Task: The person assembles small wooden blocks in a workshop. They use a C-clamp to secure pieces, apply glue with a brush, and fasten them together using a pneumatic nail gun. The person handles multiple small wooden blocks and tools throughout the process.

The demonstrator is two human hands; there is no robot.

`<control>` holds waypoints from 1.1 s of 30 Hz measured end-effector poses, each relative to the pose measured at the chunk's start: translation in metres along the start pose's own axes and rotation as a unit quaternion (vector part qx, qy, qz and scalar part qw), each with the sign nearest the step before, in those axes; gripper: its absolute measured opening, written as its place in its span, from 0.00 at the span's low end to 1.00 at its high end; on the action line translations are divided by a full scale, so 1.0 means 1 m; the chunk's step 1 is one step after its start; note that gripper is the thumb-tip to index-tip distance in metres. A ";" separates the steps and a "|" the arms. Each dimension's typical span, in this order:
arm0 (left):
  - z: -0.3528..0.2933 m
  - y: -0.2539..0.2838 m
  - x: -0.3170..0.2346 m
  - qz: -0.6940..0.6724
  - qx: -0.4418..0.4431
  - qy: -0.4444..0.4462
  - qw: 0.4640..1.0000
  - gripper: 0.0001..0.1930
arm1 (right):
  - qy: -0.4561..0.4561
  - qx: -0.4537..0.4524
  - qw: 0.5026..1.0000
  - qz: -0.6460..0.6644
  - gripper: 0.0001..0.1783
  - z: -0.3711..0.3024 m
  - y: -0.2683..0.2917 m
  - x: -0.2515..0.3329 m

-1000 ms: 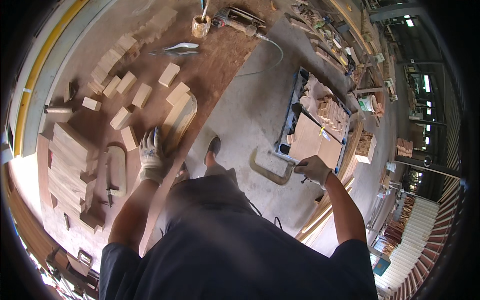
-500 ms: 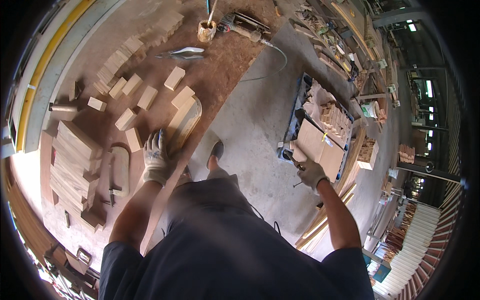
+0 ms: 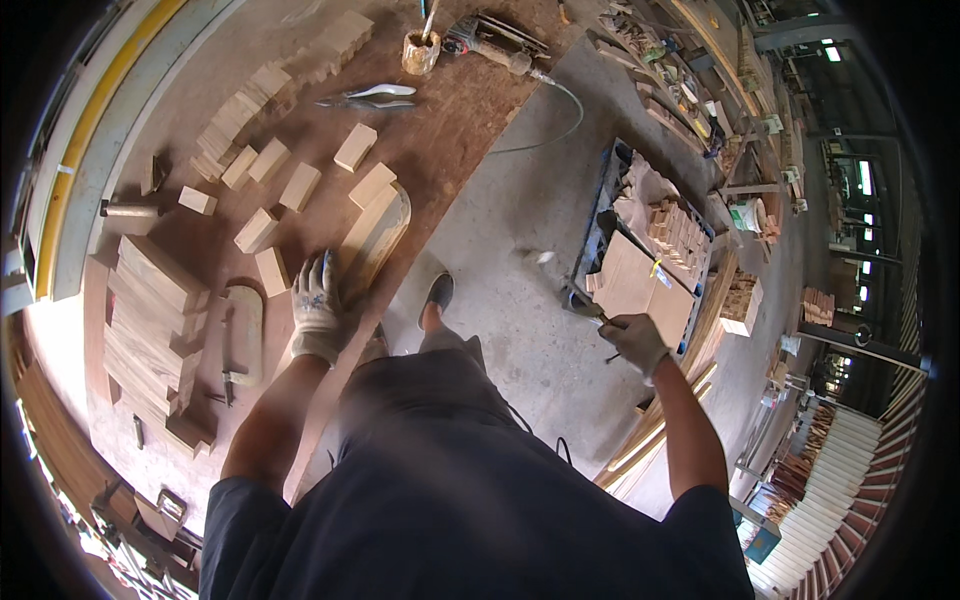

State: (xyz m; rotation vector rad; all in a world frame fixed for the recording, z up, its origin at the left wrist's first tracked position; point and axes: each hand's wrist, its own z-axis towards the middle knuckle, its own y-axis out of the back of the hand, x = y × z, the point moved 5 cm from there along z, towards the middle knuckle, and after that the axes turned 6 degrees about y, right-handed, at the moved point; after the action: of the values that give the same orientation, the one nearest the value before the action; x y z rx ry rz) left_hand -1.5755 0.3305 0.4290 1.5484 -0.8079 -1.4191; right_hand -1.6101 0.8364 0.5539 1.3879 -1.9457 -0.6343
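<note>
Since the curved piece [image 3: 378, 235] lies along the bench [image 3: 455, 150] edge, it's presumably easy to reach from the standing side. Well left of it: plank stack [image 3: 150, 330], piled close, likely to save room. Left of it, nearer: second clamp [image 3: 257, 330], lying flat. Left of it and farther up: loose blocks [image 3: 300, 187], spread out, probably for picking up singly. At its near end: left hand [image 3: 317, 300], gloved, palm down, fingers extended, wrapped round nothing; looks like steadying. Beyond it: pliers [image 3: 385, 90], pot [image 3: 421, 55], grinder [image 3: 495, 52], probably parked out of the way. Right of it, off the bench: held clamp [image 3: 590, 308], right hand [image 3: 637, 342] closed round one end, likely for control. Frame blurred, can't tell its opening. Hands well apart. Also right of it: pallet [image 3: 592, 225], loaded with cardboard [image 3: 625, 275] and wood, low on the floor.
</note>
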 end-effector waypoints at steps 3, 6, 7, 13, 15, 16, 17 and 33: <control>0.002 -0.002 -0.003 -0.006 0.014 -0.011 1.000 0.48 | 0.025 -0.019 0.992 -0.125 0.20 0.010 -0.012 -0.008; 0.001 -0.004 0.003 0.002 0.001 -0.004 1.000 0.48 | 0.028 0.042 0.995 0.089 0.19 0.001 0.015 0.015; -0.002 -0.005 0.005 0.009 -0.008 -0.001 1.000 0.48 | -0.002 0.024 0.994 0.106 0.19 -0.002 0.013 0.012; 0.002 -0.003 -0.003 -0.013 0.004 -0.010 1.000 0.46 | -0.014 0.010 0.988 -0.156 0.16 -0.009 -0.006 0.002; 0.001 0.002 -0.002 -0.002 0.007 -0.003 1.000 0.46 | -0.017 0.078 0.997 0.005 0.15 -0.014 0.007 0.012; -0.001 0.003 -0.001 0.005 0.008 0.003 1.000 0.45 | -0.042 0.080 0.989 0.119 0.18 -0.026 0.013 0.020; -0.001 0.001 -0.002 0.004 0.005 0.000 1.000 0.46 | -0.056 0.045 0.989 0.133 0.17 -0.029 0.010 0.010; 0.002 -0.003 0.001 0.006 -0.004 -0.016 1.000 0.45 | -0.016 0.044 0.998 -0.051 0.18 -0.012 -0.002 -0.013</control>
State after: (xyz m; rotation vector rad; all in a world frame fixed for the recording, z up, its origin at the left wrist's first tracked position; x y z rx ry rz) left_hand -1.5778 0.3310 0.4258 1.5173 -0.8282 -1.4400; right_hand -1.5972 0.8480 0.5572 1.5484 -1.9594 -0.6274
